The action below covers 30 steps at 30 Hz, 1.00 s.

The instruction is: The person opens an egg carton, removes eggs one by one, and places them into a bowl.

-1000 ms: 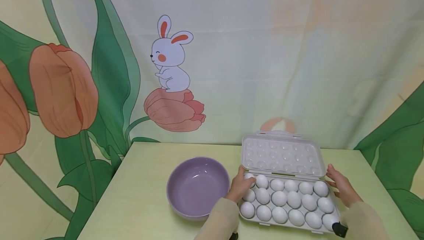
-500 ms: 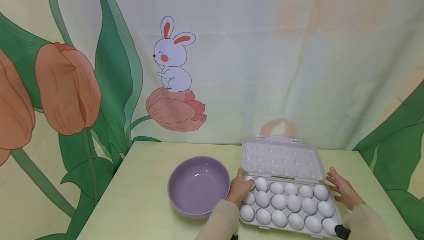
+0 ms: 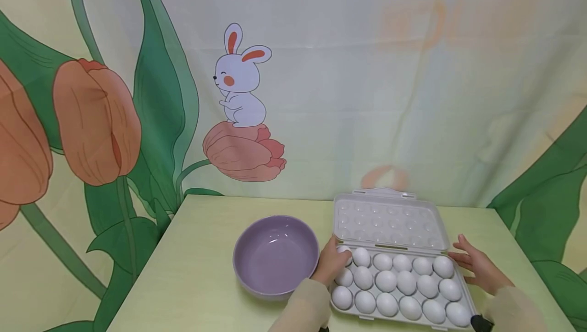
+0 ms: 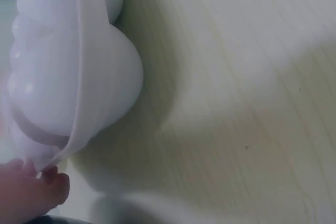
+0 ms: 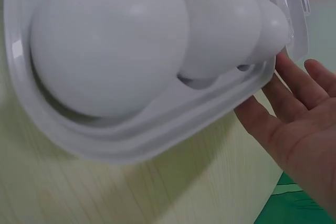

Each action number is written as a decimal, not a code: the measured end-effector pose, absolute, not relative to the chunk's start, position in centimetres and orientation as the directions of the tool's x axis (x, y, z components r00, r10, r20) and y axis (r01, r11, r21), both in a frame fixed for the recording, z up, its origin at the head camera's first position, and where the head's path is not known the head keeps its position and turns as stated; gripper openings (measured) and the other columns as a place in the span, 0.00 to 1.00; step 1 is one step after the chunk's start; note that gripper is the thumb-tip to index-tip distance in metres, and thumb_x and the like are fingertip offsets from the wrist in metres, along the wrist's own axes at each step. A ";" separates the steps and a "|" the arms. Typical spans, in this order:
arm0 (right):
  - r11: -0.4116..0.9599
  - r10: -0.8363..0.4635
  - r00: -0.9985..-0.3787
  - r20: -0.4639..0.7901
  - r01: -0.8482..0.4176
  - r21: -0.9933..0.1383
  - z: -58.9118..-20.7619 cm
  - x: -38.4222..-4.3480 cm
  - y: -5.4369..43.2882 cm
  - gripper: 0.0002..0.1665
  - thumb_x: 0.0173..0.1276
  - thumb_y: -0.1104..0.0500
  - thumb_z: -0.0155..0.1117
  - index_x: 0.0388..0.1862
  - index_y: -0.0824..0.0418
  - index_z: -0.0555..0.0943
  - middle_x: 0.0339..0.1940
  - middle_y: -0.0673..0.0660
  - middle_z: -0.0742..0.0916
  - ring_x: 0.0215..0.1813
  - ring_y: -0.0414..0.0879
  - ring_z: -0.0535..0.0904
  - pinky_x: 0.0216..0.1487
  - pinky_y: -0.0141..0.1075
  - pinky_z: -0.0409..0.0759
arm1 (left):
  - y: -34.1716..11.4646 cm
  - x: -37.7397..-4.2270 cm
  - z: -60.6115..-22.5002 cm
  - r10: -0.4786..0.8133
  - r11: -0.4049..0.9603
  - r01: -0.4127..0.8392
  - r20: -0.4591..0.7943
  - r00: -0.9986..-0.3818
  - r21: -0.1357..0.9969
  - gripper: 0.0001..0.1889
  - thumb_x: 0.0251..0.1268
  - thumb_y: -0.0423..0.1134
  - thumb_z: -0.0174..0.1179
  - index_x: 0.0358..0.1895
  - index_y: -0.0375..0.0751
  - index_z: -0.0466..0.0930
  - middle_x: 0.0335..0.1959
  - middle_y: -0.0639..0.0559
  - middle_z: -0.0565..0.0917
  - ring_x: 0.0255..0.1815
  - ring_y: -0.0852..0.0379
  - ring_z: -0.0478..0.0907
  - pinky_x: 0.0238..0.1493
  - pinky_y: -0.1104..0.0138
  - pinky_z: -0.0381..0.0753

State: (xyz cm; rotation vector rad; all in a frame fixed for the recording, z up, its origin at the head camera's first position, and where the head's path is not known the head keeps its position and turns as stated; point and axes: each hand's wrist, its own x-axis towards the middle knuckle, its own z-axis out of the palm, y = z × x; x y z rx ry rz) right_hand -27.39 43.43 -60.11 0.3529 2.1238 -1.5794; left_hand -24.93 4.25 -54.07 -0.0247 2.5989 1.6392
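A white plastic egg carton [image 3: 364, 316] lies with its lid folded back on the table, its cups filled with rows of white eggs [image 3: 387, 281]. My left hand [image 3: 330, 261] grips the carton's left edge near the hinge, thumb over the rim by the back corner egg [image 3: 344, 254]. In the left wrist view, fingertips [image 4: 62, 187] meet the carton's rim. At the opposite end, my right hand [image 3: 481, 268] touches the right edge with extended fingers. The right wrist view shows those fingers [image 5: 286, 100] against the outside of the rim, thumb held apart.
A purple bowl [image 3: 275, 260] stands just left of my left hand and forearm. The clear dimpled lid [image 3: 390, 220] reaches toward the table's back edge. Behind the pale wooden table [image 3: 197, 250] hangs a printed curtain [image 3: 321, 92] with tulips and a rabbit.
The carton has slid slightly toward me, with both hands staying at its sides. The bowl keeps its place while the head view shifts a little.
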 end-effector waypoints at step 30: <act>0.241 -0.135 -0.821 -0.555 0.517 -0.822 -54.3 -20.6 41.0 0.44 0.59 0.58 0.58 0.66 0.67 0.45 0.36 0.51 0.82 0.39 0.45 0.78 0.40 0.43 0.76 | 5.0 -24.6 -54.6 0.022 0.842 0.050 0.059 -0.998 0.538 0.26 0.42 0.37 0.61 0.51 0.37 0.72 0.43 0.43 0.75 0.46 0.46 0.70 0.47 0.57 0.71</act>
